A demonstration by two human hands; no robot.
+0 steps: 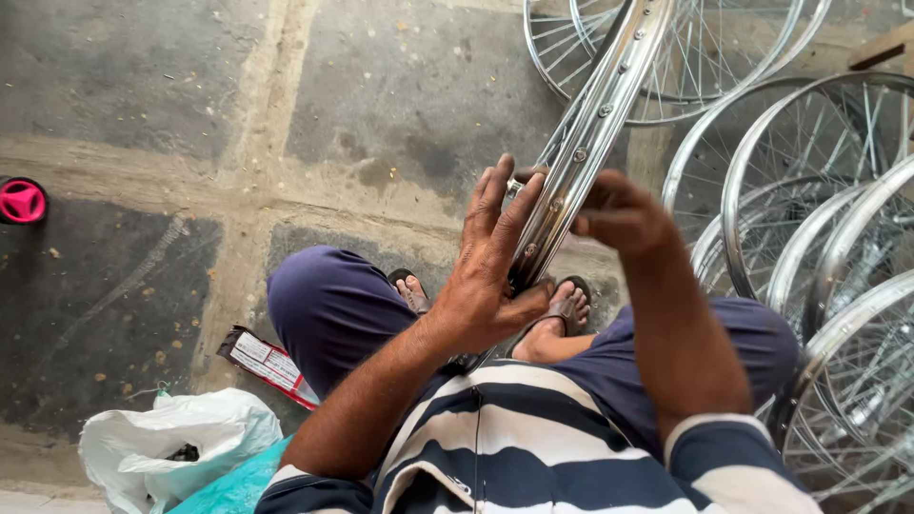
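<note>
Stone slabs form the floor, grey and stained, with pale joints. Finished spoked wheels stand stacked at the right, touching one another; these appear complete. One chrome rim is in hand, held edge-on and tilted up and away from the seated person's lap, its inner channel with a row of spoke nipples facing the camera. Judged from this view, the rim is mid-work: spokes are fitted, and whether tensioning is finished cannot be told.

The left hand lies against the rim's near side, fingers spread and extended upward, thumb pressed under the rim edge. The right hand is curled closed on the rim's far side; what its grip pinches is hidden. A white plastic bag, a red printed packet and a pink round object lie well apart at the left.
</note>
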